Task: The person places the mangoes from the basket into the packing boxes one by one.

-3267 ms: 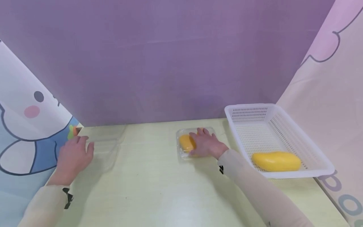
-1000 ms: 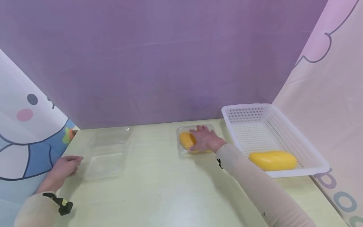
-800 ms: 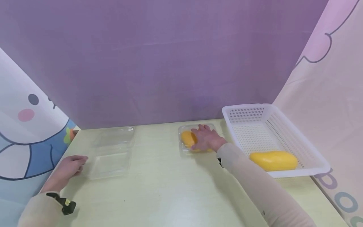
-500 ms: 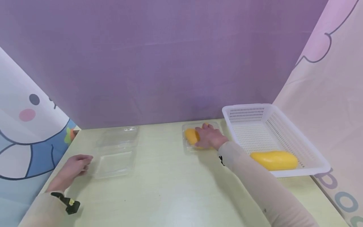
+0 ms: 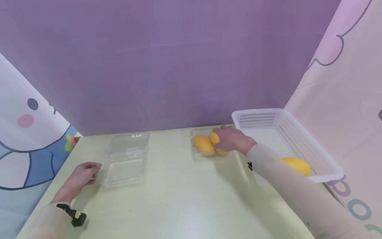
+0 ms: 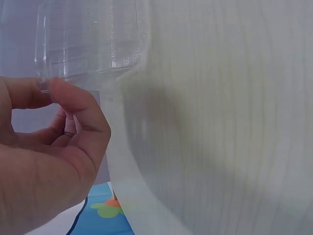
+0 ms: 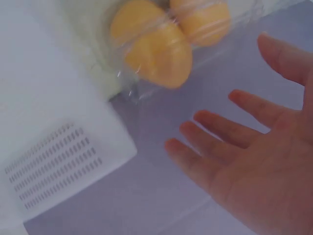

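The outstretched right hand has lifted off the far fruit box, leaving it free. The left hand pinches the left clear container.

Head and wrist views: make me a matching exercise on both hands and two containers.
1. White perforated plastic basket
2. Clear plastic box beside it
3. Left hand
4. Right hand

A. Pinches the open clear plastic clamshell
B. Holds two yellow oval fruits
C. Fingers extended, gripping nothing
D. Holds one visible yellow elongated fruit

Pairs: 1-D, 2-B, 3-A, 4-C
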A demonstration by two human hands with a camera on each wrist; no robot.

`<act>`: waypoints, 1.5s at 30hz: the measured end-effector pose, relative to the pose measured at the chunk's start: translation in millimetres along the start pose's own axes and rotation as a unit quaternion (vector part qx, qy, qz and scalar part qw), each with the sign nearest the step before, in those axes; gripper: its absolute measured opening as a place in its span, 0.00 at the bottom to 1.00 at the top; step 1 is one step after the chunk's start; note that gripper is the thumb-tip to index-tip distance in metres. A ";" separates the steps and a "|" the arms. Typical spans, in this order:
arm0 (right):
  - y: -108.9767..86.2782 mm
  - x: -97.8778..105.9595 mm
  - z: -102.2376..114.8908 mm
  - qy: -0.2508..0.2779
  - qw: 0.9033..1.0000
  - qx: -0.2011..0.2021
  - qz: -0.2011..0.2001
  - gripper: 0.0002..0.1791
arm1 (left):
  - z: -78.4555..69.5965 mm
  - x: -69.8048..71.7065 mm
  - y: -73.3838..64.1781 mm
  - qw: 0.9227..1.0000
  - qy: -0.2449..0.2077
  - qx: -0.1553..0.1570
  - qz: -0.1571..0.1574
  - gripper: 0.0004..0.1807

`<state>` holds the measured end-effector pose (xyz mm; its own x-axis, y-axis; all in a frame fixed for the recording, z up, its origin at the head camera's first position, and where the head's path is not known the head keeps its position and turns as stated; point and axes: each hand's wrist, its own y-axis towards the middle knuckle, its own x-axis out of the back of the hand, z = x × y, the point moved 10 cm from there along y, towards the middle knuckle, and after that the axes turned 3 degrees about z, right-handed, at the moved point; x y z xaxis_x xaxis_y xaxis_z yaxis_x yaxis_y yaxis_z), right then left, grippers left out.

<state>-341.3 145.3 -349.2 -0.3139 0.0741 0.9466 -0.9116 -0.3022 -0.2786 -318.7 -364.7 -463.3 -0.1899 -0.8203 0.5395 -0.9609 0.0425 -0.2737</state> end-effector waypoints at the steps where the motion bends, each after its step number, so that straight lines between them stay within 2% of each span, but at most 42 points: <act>1: -3.0 2.6 -2.6 -0.001 1.000 0.004 -0.003 0.37 | -0.7 -1.1 0.0 1.000 0.000 -0.001 0.000 0.28; 7: -23.6 14.8 -17.0 -0.007 1.000 0.020 -0.022 0.33 | -3.0 -8.6 -1.4 1.000 0.002 -0.003 0.006 0.28; 14: -50.7 28.4 -31.0 0.018 0.998 0.031 -0.059 0.32 | -7.5 -13.9 -3.9 1.000 -0.001 -0.005 0.010 0.29; 18: -64.3 29.6 -43.0 0.025 0.997 0.035 -0.070 0.32 | -8.8 -14.9 -4.4 1.000 -0.003 -0.007 0.007 0.28; 21: -73.3 28.9 -56.9 0.028 0.997 0.023 -0.071 0.32 | -8.6 -19.1 -5.3 1.000 -0.004 -0.007 0.005 0.27; 27: -87.8 21.8 -82.6 0.017 0.998 0.016 -0.066 0.33 | -11.4 -26.7 -9.4 1.000 -0.008 -0.004 0.006 0.27; 35: -100.2 3.5 -110.7 0.031 0.998 0.010 -0.046 0.35 | -17.2 -34.7 -12.9 1.000 -0.016 -0.015 0.005 0.25; 45: -110.1 -24.4 -155.9 0.059 0.998 -0.003 0.011 0.40 | -26.7 -50.5 -16.3 0.999 -0.030 -0.015 0.010 0.24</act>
<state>-274.7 324.9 -366.9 -0.3632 0.1792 0.9143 -0.9056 -0.2988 -0.3012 -298.8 -308.7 -464.9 -0.1980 -0.8519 0.4849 -0.9627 0.0758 -0.2598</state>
